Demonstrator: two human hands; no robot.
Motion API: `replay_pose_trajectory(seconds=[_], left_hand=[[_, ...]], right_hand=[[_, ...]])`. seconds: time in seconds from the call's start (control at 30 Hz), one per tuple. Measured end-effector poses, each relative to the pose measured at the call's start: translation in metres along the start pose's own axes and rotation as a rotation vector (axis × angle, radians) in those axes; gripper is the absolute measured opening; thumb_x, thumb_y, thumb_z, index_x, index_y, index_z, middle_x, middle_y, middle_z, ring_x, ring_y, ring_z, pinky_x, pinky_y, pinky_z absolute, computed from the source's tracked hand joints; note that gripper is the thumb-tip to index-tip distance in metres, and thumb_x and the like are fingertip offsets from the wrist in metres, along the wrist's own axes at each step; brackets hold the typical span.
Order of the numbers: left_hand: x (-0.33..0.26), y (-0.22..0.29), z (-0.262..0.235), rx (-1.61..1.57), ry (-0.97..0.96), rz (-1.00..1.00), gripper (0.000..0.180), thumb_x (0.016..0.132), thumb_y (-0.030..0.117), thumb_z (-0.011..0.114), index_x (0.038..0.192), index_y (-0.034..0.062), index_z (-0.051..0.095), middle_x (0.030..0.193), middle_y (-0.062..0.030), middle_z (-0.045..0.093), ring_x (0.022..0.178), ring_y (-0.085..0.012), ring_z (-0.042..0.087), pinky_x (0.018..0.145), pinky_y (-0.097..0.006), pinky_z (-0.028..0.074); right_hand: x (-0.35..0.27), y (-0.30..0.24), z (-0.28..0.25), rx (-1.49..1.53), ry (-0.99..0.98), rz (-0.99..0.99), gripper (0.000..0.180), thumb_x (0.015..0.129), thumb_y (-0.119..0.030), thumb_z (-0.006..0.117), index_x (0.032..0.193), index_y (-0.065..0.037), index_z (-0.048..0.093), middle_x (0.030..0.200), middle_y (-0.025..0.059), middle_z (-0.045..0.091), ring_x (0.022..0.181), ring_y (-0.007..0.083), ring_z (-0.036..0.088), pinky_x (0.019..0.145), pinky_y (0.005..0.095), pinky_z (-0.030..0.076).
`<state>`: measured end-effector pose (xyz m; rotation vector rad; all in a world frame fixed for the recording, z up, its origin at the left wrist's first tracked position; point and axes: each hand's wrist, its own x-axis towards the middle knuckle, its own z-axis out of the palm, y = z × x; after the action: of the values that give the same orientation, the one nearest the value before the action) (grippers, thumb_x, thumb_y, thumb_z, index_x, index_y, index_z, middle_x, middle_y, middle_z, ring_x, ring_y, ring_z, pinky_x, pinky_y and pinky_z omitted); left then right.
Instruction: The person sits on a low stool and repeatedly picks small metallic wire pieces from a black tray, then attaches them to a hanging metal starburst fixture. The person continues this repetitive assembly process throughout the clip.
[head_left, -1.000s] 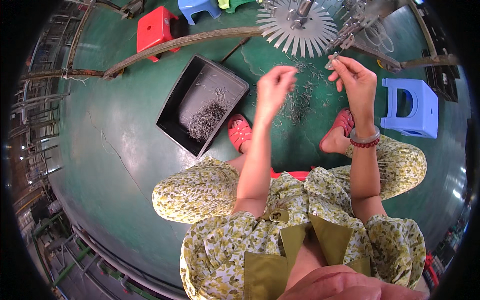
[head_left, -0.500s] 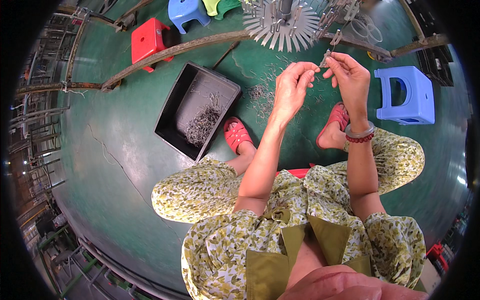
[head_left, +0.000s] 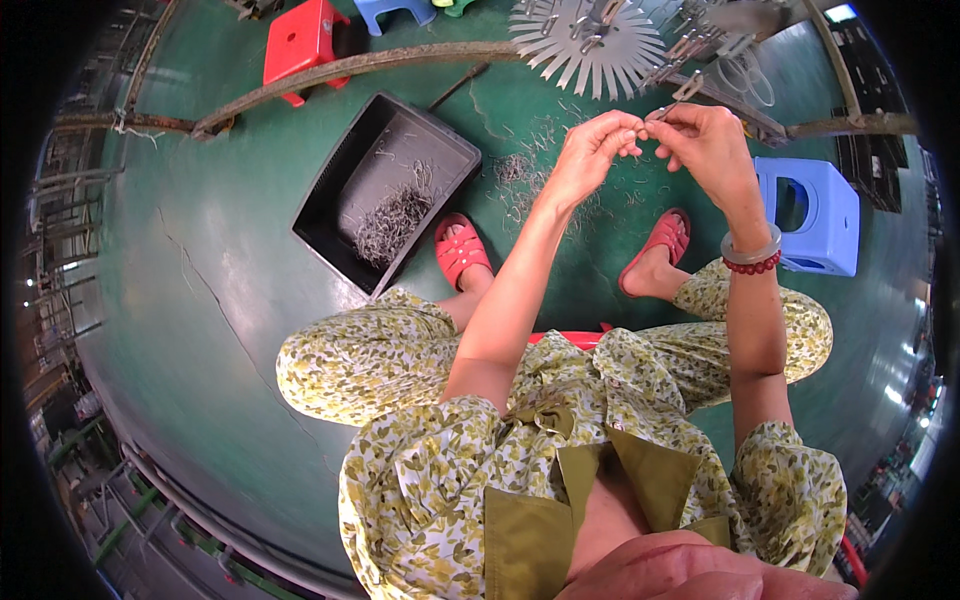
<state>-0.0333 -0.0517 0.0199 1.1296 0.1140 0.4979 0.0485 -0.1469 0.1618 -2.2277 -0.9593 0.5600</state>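
Observation:
My left hand (head_left: 590, 150) and my right hand (head_left: 705, 140) meet in front of me, fingertips almost touching. Both pinch a small thin metal piece (head_left: 655, 117) between them. Just beyond the hands stands a round metal wheel with radial teeth (head_left: 588, 40). Loose thin metal pieces (head_left: 520, 180) lie scattered on the green floor below the hands. My right wrist wears a grey bangle and a red bead bracelet (head_left: 752, 258).
A black tray (head_left: 330, 185) with a heap of thin metal pieces lies on the floor at my left. A blue plastic stool (head_left: 815, 215) stands at right, a red stool (head_left: 300, 35) at the far left. A long rusty bar (head_left: 330, 72) runs across the floor.
My left hand has moved right and up to meet my right hand. Both hands now close on the small metal piece together.

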Motion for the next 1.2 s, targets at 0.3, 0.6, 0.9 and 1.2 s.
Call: replay_pose_trajectory(seconds=[0.3, 0.6, 0.9, 1.2], left_hand=[[0.010, -0.029, -0.052, -0.364, 0.254, -0.316, 0.035, 0.089, 0.021, 0.058, 0.113, -0.0038, 0.055, 0.102, -0.0146, 0.062, 0.089, -0.0176, 0.061, 0.077, -0.031, 0.055], [0.056, -0.022, -0.060, -0.574, 0.051, -0.379, 0.030, 0.087, 0.020, 0.060, 0.102, -0.0057, 0.058, 0.101, -0.0198, 0.063, 0.086, -0.0222, 0.065, 0.077, -0.031, 0.054], [0.069, -0.011, -0.047, -0.455, 0.027, -0.509, 0.024, 0.086, 0.013, 0.056, 0.100, -0.0055, 0.060, 0.094, -0.0150, 0.066, 0.081, -0.0188, 0.064, 0.076, -0.028, 0.054], [0.064, -0.016, -0.032, -0.521, 0.103, -0.436, 0.023, 0.085, 0.011, 0.055, 0.097, -0.0081, 0.060, 0.091, -0.0160, 0.066, 0.080, -0.0215, 0.066, 0.074, -0.029, 0.055]], right_hand=[[0.034, 0.004, 0.008, -0.228, 0.071, -0.045, 0.018, 0.076, -0.013, 0.065, 0.080, 0.005, 0.066, 0.067, 0.0142, 0.065, 0.061, 0.0200, 0.066, 0.061, 0.0293, 0.050], [0.054, 0.005, 0.014, -0.297, 0.177, -0.067, 0.017, 0.077, -0.010, 0.067, 0.079, 0.007, 0.064, 0.067, 0.0103, 0.067, 0.062, 0.0124, 0.065, 0.060, 0.0246, 0.050], [0.053, 0.012, 0.004, -0.303, 0.166, 0.004, 0.017, 0.076, -0.011, 0.067, 0.080, 0.006, 0.066, 0.067, 0.0108, 0.066, 0.062, 0.0137, 0.065, 0.061, 0.0253, 0.050], [0.051, 0.017, 0.004, -0.304, 0.210, -0.032, 0.019, 0.073, -0.012, 0.066, 0.075, 0.007, 0.066, 0.064, 0.0162, 0.065, 0.063, 0.0249, 0.066, 0.063, 0.0317, 0.050]])
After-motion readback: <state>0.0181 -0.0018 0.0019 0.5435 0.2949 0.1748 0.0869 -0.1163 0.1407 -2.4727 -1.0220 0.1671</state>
